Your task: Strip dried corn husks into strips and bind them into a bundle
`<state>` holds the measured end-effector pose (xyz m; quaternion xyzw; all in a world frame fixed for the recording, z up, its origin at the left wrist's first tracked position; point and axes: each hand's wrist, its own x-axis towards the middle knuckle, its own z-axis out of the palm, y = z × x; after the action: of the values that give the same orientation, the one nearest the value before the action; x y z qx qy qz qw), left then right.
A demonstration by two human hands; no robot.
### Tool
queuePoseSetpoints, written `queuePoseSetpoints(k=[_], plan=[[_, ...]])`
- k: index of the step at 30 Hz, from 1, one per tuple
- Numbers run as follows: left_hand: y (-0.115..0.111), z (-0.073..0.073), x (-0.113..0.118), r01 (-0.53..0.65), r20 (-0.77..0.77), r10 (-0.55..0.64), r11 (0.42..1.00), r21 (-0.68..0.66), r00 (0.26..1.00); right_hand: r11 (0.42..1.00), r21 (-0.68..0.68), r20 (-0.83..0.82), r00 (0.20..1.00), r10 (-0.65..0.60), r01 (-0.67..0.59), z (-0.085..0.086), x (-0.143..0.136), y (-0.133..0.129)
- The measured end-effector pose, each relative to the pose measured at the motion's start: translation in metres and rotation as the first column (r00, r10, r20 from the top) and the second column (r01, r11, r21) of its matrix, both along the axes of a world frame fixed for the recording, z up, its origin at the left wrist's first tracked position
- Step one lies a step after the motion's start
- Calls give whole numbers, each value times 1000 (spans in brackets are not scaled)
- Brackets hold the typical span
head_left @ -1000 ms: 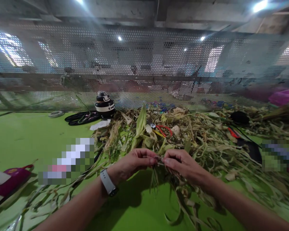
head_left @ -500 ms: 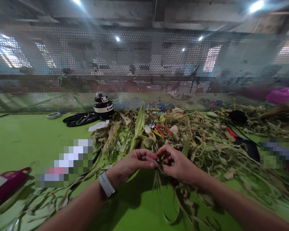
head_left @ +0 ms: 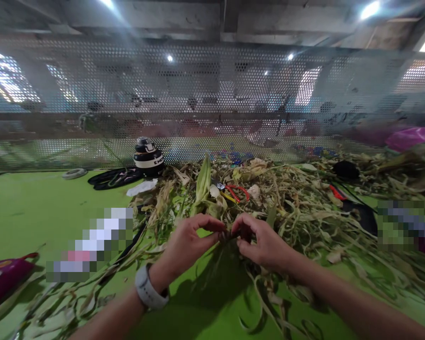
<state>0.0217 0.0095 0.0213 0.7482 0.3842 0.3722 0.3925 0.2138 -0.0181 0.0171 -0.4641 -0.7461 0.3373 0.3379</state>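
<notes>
My left hand [head_left: 194, 241], with a pale watch [head_left: 148, 285] on its wrist, pinches a small bundle of thin dry plant strands [head_left: 222, 252] between thumb and fingers. The strands hang down from the fingertips, blurred over the table. Close against it on the right, my right hand [head_left: 262, 238] has its fingers curled in, its fingertips at the top of the same bundle. What lies between them is too small to make out. Just beyond the hands stands a pale green husk leaf [head_left: 203, 182], beside pliers with red handles [head_left: 239, 192].
A wide heap of dried leaf strips [head_left: 304, 217] covers the green table [head_left: 67, 193] in the middle and right. A black bottle with a white band [head_left: 148, 158] stands near the perforated screen [head_left: 212, 85]. At left lies a magenta object [head_left: 12, 278].
My left hand has turned and shifted slightly left, its thumb and fingers forming a wider arch. My right hand stays nearly in place, with its thumb and forefinger farther apart. The camera view shifted a little.
</notes>
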Motion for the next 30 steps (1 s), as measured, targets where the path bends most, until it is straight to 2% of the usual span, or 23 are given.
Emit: queuePoseSetpoints(k=[2, 4, 8, 13, 17, 19, 24, 30], plan=[[-7, -4, 4, -83, -18, 90, 965, 251, 996, 999, -33, -39, 999, 8, -9, 1, 1, 0], [-11, -11, 6, -67, -13, 81, 897, 437, 997, 998, -67, -85, 996, 9, -15, 2, 1, 0], [-11, -21, 7, -44, 28, 34, 760, 649, 999, 991, -137, -138, 990, -20, 1, 2, 0, 2], [-10, -18, 8, -46, 9, 56, 700, 712, 998, 967, -254, -164, 986, -14, -28, 3, 0, 4], [-12, -19, 8, -49, -1, 73, 678, 734, 997, 986, -150, -144, 988, 53, -74, 2, -2, 5], [-11, -21, 8, -60, -1, 90, 679, 732, 996, 988, -133, -170, 984, 54, -77, 1, -3, 6], [-10, -25, 7, -89, 34, 93, 685, 723, 995, 966, -245, -254, 967, 14, -78, -1, -2, 7], [-9, -28, 7, -87, 39, 84, 699, 709, 996, 962, -273, -274, 958, -81, 4, -3, 0, 10]])
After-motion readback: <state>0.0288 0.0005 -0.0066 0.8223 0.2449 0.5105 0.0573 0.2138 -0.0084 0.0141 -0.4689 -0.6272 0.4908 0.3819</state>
